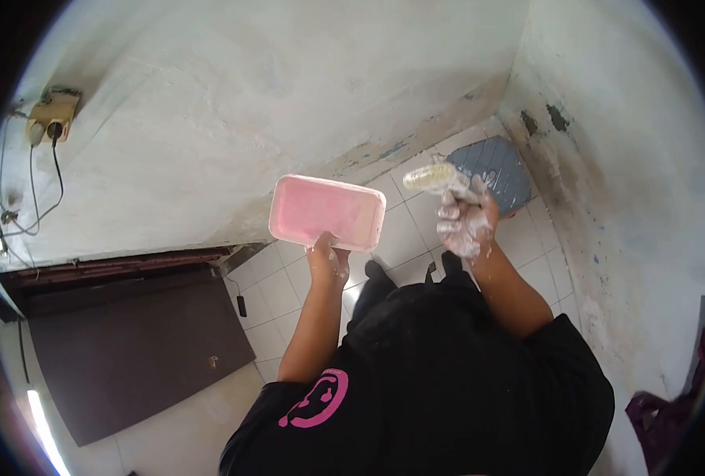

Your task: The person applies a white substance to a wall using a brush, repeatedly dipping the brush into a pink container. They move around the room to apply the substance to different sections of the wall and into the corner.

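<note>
While left hand [330, 260] grips rectangular pink tray [330, 183], right hand [468, 222], white-smeared, curled round pale brush [434, 178]

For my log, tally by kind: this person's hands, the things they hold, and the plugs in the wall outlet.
Hands, left hand and right hand: 2
Pink tray: 1
Brush: 1
Plugs, pale plug and black plug: 2
Total: 6

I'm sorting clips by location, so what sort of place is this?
Likely an indoor room, perhaps in a home: a socket with plugs in it, a pale tiled floor, and a worn wall with dark, damaged patches.
</note>
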Action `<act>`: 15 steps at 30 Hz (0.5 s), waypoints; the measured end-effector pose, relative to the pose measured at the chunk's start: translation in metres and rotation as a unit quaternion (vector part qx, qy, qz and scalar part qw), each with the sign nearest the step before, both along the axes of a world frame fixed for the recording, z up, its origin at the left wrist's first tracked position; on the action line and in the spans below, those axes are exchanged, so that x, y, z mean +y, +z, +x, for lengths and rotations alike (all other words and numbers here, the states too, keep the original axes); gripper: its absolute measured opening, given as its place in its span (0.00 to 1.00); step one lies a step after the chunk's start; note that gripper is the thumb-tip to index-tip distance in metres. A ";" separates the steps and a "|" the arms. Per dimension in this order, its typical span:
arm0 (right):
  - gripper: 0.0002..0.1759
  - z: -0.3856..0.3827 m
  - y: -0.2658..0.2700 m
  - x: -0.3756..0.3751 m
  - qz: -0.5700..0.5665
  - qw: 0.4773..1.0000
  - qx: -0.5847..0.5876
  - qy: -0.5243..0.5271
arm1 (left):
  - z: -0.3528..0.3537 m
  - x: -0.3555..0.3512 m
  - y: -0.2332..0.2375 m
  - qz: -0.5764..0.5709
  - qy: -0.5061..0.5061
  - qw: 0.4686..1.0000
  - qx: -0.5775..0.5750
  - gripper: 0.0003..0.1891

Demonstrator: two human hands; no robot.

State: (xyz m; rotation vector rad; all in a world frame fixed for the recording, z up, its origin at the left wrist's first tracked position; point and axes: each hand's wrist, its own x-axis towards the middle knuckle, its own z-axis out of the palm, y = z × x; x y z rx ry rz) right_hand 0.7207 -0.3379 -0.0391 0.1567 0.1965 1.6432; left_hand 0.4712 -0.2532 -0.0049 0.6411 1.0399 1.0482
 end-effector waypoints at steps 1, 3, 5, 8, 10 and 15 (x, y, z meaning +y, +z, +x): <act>0.31 -0.005 -0.007 0.011 -0.003 1.000 0.003 -0.009 | -0.008 0.007 0.000 -0.003 -0.009 1.000 0.003 0.29; 0.30 -0.014 -0.018 0.031 0.013 0.998 -0.004 -0.055 | -0.019 0.024 0.000 -0.031 -0.020 0.999 -0.006 0.28; 0.29 -0.030 -0.020 0.045 0.018 0.996 0.002 -0.084 | -0.034 0.041 -0.006 -0.027 -0.026 0.999 0.006 0.28; 0.31 -0.057 -0.019 0.072 0.007 0.992 0.004 -0.127 | -0.062 0.071 -0.008 -0.037 -0.025 0.999 0.018 0.28; 0.31 -0.067 -0.028 0.091 -0.029 0.987 -0.052 -0.149 | -0.084 0.090 -0.020 -0.053 -0.030 0.998 0.015 0.28; 0.32 -0.071 -0.085 0.147 -0.154 0.947 -0.161 -0.232 | -0.124 0.117 -0.047 -0.111 -0.046 0.992 0.047 0.28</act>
